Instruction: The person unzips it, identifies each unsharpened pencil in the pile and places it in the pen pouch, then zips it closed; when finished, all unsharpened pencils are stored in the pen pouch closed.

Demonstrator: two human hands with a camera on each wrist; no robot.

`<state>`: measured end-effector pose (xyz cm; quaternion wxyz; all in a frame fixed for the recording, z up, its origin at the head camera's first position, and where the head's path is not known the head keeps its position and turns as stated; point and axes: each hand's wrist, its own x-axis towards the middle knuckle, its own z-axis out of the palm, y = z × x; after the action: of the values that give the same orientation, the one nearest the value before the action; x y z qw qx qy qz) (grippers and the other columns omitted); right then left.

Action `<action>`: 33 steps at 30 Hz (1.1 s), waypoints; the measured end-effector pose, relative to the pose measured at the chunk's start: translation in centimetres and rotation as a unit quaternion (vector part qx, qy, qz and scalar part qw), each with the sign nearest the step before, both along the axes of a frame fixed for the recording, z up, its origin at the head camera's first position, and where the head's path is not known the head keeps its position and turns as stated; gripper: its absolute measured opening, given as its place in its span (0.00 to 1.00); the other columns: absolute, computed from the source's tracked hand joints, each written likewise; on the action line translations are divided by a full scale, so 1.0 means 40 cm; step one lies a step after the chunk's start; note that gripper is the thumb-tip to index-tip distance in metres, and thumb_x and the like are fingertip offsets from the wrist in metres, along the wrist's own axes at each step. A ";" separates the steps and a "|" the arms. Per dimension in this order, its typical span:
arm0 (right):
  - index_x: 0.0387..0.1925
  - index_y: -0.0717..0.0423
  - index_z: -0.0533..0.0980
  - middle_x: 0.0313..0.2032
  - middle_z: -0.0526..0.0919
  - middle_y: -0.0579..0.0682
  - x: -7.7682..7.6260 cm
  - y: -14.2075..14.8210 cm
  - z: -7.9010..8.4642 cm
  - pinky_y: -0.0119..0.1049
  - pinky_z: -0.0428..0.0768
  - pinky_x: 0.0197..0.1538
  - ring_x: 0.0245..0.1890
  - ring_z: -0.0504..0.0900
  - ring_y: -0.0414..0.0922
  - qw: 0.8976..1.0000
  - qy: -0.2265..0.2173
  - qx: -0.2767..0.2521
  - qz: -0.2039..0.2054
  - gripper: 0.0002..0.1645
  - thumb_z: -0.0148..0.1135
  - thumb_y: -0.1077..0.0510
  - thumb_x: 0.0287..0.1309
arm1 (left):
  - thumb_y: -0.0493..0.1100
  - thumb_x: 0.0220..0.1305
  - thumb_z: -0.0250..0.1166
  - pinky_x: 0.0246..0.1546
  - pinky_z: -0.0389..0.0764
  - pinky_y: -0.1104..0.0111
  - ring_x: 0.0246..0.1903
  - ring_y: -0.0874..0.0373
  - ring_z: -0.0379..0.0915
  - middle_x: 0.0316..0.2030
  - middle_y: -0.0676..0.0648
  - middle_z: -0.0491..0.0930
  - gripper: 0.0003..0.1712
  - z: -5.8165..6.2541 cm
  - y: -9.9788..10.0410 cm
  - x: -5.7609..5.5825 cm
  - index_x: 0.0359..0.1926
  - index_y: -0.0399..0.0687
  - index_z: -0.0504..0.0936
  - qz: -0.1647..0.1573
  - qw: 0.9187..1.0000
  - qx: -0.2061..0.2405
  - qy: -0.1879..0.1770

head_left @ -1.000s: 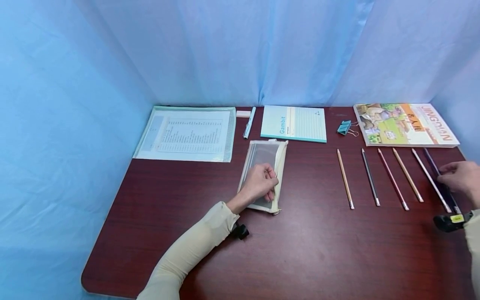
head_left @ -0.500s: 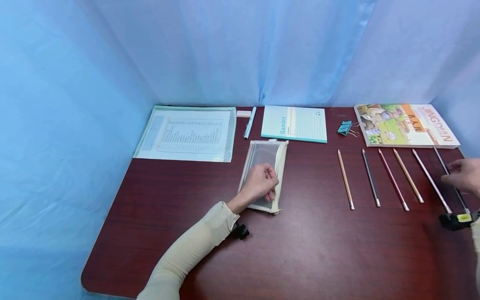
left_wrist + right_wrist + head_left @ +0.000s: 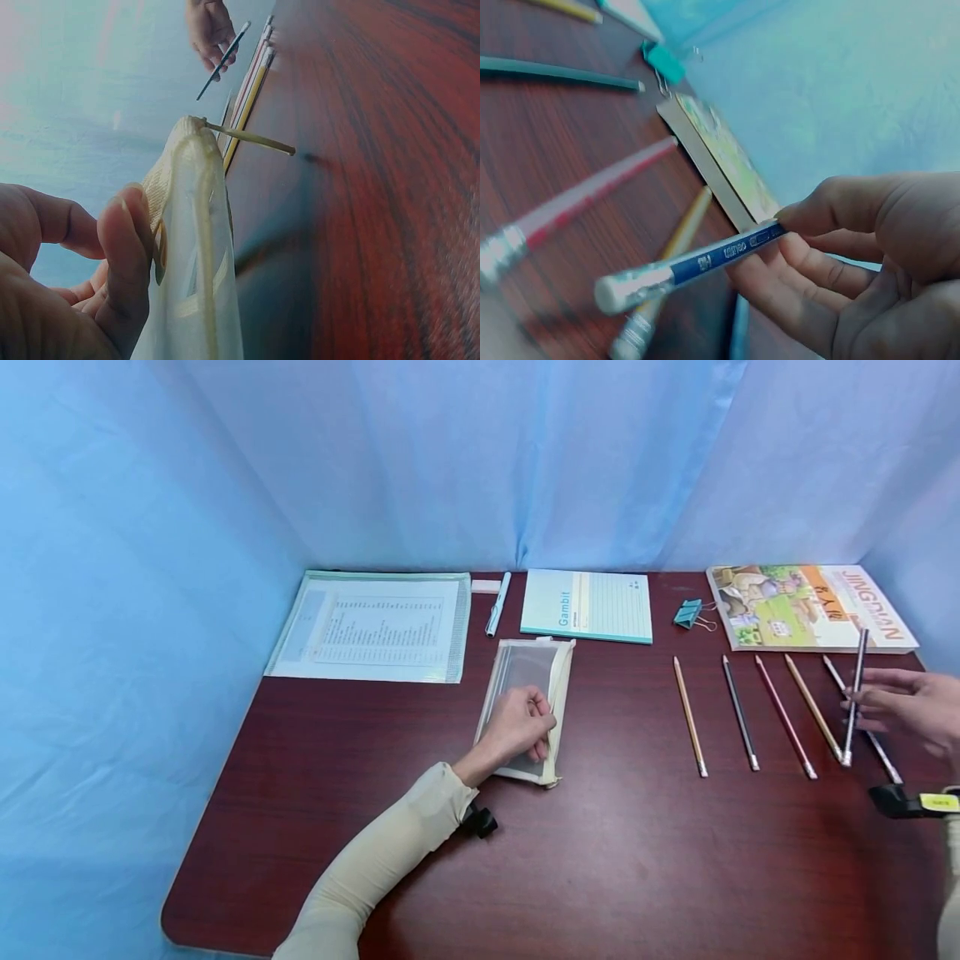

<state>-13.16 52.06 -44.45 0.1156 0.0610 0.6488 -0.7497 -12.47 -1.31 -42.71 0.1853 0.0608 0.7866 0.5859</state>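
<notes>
At three o'clock, pinching blue pencil (image 3: pixel 859 664) in right hand (image 3: pixel 913 706). Nine o'clock from there, pinching pouch (image 3: pixel 527 667) edge with left hand (image 3: pixel 519 723)

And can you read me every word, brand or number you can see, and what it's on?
"Gambit": the notebook; the smaller print is unreadable.
"JINGDIAN": the book; its characters on the orange band are unclear.
"HB", apparently: the pencil in the right hand; other lettering there is too blurred.
Print on the sheet in the see-through folder: too small.
Yellow label on the right wrist strap: too small.
</notes>
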 end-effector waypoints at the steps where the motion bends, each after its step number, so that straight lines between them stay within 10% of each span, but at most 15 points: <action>1: 0.40 0.47 0.82 0.32 0.91 0.46 0.001 -0.011 -0.001 0.35 0.89 0.30 0.31 0.90 0.40 1.000 0.005 -0.022 0.008 0.22 0.47 0.73 0.70 | 0.29 0.60 0.54 0.08 0.78 0.67 0.05 0.62 0.71 0.09 0.49 0.75 0.06 0.000 -0.001 0.000 0.27 0.40 0.72 0.000 1.000 0.000 0.000; 8: 0.45 0.49 0.82 0.39 0.90 0.45 0.010 -0.112 0.014 0.37 0.90 0.34 0.38 0.90 0.41 0.996 -0.020 -0.076 0.035 0.19 0.46 0.69 0.73 | 0.30 0.60 0.54 0.10 0.80 0.64 0.05 0.62 0.71 0.09 0.49 0.75 0.06 0.003 -0.003 0.001 0.28 0.40 0.73 0.000 1.000 -0.003 0.000; 16: 0.54 0.62 0.79 0.47 0.88 0.57 0.001 -0.212 0.011 0.45 0.90 0.44 0.46 0.90 0.50 0.968 -0.004 -0.224 0.115 0.27 0.33 0.75 0.73 | 0.30 0.61 0.55 0.11 0.82 0.59 0.05 0.62 0.71 0.10 0.49 0.75 0.05 0.003 0.000 0.000 0.28 0.40 0.73 0.003 1.000 -0.010 -0.003; 33: 0.55 0.57 0.79 0.46 0.88 0.51 -0.013 -0.414 0.024 0.41 0.90 0.43 0.44 0.89 0.44 0.974 -0.020 -0.173 0.143 0.24 0.39 0.73 0.73 | 0.30 0.61 0.55 0.13 0.83 0.57 0.06 0.62 0.72 0.10 0.49 0.76 0.05 0.006 0.000 0.000 0.29 0.40 0.73 0.001 1.000 -0.011 -0.006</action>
<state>-13.68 35.50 -43.50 0.2433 -0.0386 0.5086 -0.8250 -12.46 -1.32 -42.47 0.1899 0.0545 0.7922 0.5774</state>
